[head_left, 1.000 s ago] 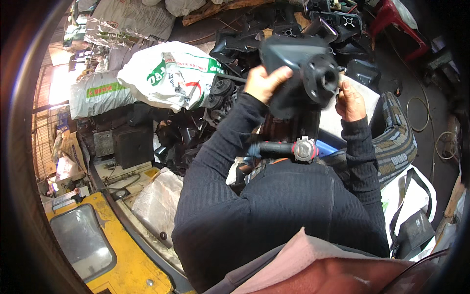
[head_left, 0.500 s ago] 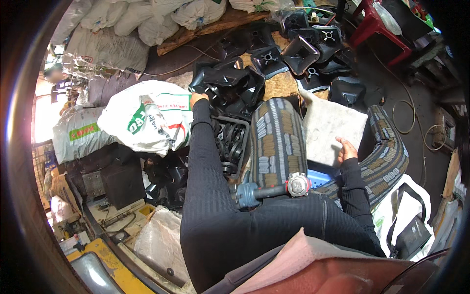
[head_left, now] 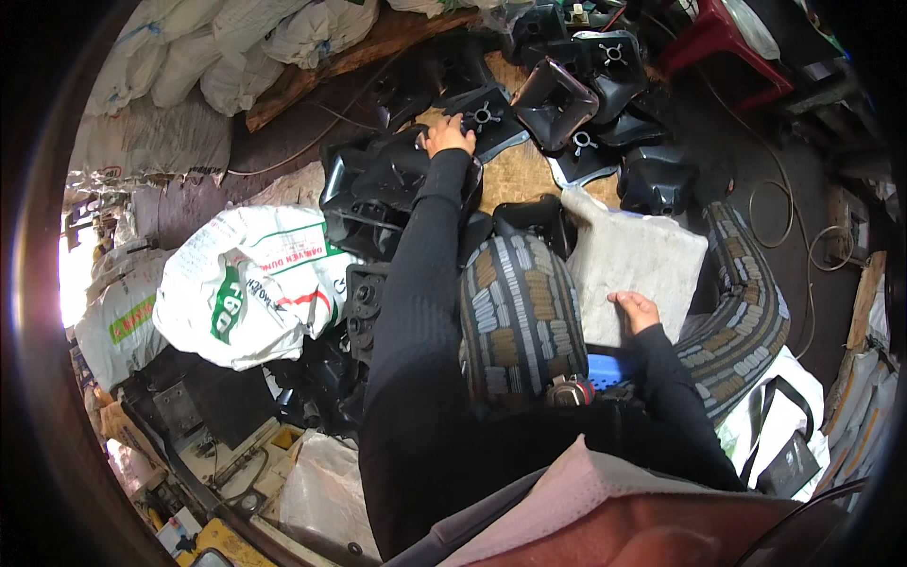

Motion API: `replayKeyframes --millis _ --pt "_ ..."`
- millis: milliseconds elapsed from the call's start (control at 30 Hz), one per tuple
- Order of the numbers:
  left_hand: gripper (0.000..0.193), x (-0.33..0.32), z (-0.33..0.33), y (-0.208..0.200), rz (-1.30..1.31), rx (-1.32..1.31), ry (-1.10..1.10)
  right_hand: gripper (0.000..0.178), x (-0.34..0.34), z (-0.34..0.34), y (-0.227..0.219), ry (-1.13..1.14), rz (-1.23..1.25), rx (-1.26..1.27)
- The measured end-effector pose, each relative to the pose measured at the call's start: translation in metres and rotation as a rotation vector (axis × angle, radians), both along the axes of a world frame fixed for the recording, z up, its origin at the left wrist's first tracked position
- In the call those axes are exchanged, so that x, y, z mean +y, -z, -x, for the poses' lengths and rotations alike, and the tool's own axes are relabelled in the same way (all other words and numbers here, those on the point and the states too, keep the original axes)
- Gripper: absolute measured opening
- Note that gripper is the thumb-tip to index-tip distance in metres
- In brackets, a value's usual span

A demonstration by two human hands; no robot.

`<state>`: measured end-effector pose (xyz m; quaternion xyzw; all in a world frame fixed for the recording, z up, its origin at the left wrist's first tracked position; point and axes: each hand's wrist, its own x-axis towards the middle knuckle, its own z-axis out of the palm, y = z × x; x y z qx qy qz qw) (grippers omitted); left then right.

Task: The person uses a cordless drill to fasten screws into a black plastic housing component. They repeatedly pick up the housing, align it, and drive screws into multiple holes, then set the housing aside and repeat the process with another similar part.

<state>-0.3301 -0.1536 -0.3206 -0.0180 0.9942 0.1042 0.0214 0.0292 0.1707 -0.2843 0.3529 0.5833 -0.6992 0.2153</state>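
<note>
My left hand (head_left: 446,137) reaches forward, fingers apart, touching the black plastic parts beside a square black part with a star-shaped centre (head_left: 484,115). Below its wrist lies a heap of similar black parts (head_left: 378,184). My right hand (head_left: 635,312), loosely bent and holding nothing visible, rests at the near side of a white cloth-covered block (head_left: 638,255). That block sits between my legs, which are in patterned trousers (head_left: 520,312). A power tool's round end (head_left: 571,389) shows on my lap; the sleeve hides the rest of it.
Black square parts (head_left: 557,104) lie on a brown board (head_left: 515,175) ahead. A white printed sack (head_left: 255,283) stands at the left, beside a crate of dark fittings (head_left: 367,307). Stacked sacks (head_left: 161,132), a red stool (head_left: 723,52), a cable (head_left: 789,189) and a white bag (head_left: 779,425) surround me.
My left hand has moved right and farther forward, from the left edge of the black heap to beside the star-centred part. The right hand has shifted nearer on the block, its fingers more bent.
</note>
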Motion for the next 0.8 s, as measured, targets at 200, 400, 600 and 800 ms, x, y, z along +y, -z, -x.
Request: replayKeyframes --millis 200,400,600,800 --pt "0.062 0.022 0.117 0.055 -0.108 -0.07 -0.262 0.026 -0.003 0.006 -0.009 -0.049 -0.083 -0.089" --pt "0.07 0.004 0.187 0.086 0.067 -0.265 -0.322 0.028 0.0 0.016 -0.024 -0.162 -0.198 -0.18" --pt "0.077 0.04 0.182 0.083 0.138 -0.337 -0.225 0.029 -0.002 0.024 -0.03 -0.186 -0.278 -0.16" --pt "0.068 0.018 0.173 0.107 0.075 -0.322 -0.139 0.03 -0.001 0.025 -0.032 -0.25 -0.231 -0.186"
